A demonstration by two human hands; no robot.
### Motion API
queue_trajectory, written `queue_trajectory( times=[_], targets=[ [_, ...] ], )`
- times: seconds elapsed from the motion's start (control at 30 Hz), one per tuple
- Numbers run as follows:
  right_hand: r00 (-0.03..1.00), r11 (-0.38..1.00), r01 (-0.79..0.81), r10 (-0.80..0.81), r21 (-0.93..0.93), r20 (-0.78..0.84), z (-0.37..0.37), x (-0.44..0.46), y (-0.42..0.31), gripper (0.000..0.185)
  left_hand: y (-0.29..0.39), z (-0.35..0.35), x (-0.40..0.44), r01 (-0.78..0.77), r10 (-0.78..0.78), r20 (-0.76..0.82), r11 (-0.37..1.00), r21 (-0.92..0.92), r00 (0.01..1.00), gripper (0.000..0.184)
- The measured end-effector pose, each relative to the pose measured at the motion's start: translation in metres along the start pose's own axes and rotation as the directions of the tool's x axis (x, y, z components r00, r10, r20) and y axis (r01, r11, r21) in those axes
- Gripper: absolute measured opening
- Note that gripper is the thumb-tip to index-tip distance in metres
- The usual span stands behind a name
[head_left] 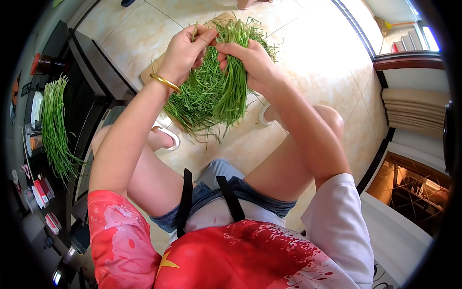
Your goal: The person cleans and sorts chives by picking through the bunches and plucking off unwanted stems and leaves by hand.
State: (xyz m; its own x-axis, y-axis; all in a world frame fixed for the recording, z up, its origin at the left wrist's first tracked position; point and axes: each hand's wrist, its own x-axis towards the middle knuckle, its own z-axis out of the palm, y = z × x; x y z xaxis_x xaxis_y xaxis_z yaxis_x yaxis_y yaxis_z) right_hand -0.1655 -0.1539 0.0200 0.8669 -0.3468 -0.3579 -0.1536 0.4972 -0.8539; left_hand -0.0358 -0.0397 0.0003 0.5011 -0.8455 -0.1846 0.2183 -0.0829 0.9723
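A bundle of long green stalks (232,91) hangs from my right hand (250,60), whose fingers and thumb are wrapped round its upper part. My left hand (186,50), with a gold bangle at the wrist, is closed in a pinch close to the bundle's left side. A thin green stalk pokes up between its fingers. The fingertips of both hands nearly meet. Beneath them a loose heap of green stalks (199,96) lies spread on a brown board or sheet (146,73) on the floor.
Another bunch of green stalks (54,125) lies on the dark cabinet (89,72) at the left, near small boxes (43,189) and a red-lidded jar (45,64). My knees and white-shod feet flank the heap. A grey-blue stool (220,171) is under me.
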Motion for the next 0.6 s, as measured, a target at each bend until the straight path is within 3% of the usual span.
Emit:
queue_trajectory(
  times=[0.2, 0.27, 0.37, 0.5, 0.6],
  targets=[
    [1.000, 0.999, -0.023, 0.023, 0.028, 0.006, 0.000, -0.002, -0.004, 0.011, 0.001, -0.002, 0.003, -0.123, 0.123, -0.002, 0.992, 0.007, 0.992, 0.019],
    [0.999, 0.998, -0.027, 0.026, 0.065, 0.022, -0.002, -0.002, -0.004, 0.012, 0.001, -0.009, 0.006, -0.206, 0.203, 0.036, 0.961, 0.182, 0.978, 0.022],
    [0.996, 0.995, -0.077, 0.075, 0.064, 0.040, -0.006, -0.001, -0.004, 0.013, -0.002, -0.011, 0.009, -0.306, 0.298, 0.068, 0.921, 0.242, 0.952, 0.022],
    [0.992, 0.987, -0.123, 0.119, 0.105, 0.050, -0.009, -0.001, -0.007, 0.014, -0.003, -0.009, 0.007, -0.328, 0.322, 0.064, 0.919, 0.219, 0.945, 0.021],
    [0.990, 0.984, -0.132, 0.124, 0.123, 0.067, -0.009, -0.001, -0.007, 0.015, -0.003, -0.009, 0.006, -0.160, 0.157, 0.029, 0.975, 0.156, 0.987, 0.022]
  ],
)
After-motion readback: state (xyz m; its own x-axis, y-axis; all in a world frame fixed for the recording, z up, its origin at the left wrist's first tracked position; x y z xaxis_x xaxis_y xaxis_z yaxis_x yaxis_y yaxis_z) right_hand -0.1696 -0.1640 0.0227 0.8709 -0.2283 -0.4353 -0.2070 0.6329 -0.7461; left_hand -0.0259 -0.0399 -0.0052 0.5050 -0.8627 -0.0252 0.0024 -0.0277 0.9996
